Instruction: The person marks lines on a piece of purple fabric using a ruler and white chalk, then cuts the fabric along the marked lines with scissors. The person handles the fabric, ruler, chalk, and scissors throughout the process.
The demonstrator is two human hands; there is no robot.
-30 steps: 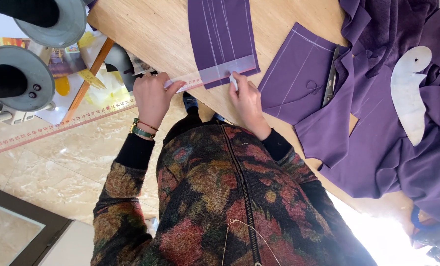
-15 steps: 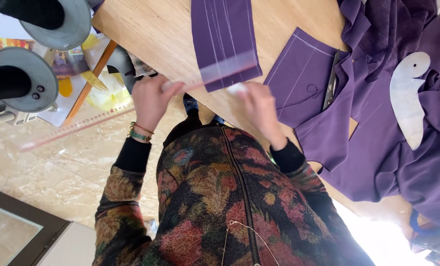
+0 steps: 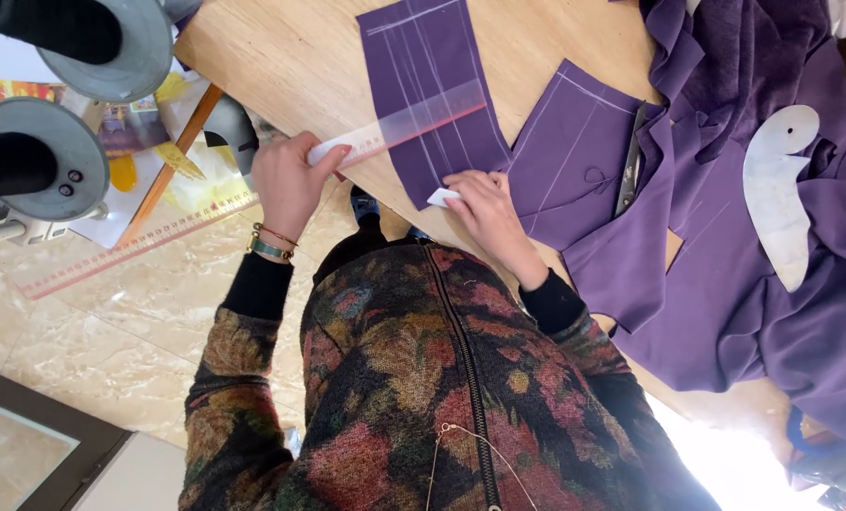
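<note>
Left hand clamps one clear ruler; right hand pinches one white chalk; two purple panels.

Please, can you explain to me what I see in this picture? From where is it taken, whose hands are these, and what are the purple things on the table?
There is no machine: a person works with two bare hands, and the camera sits on the head, looking down over the patterned sweater. The left hand holds a clear ruler across a purple fabric piece marked with pale lines. The right hand holds a small white piece, probably chalk, at the fabric's edge. On the wooden table lie a second purple piece, a heap of purple cloth, a white curved template, and what looks like scissors.
</note>
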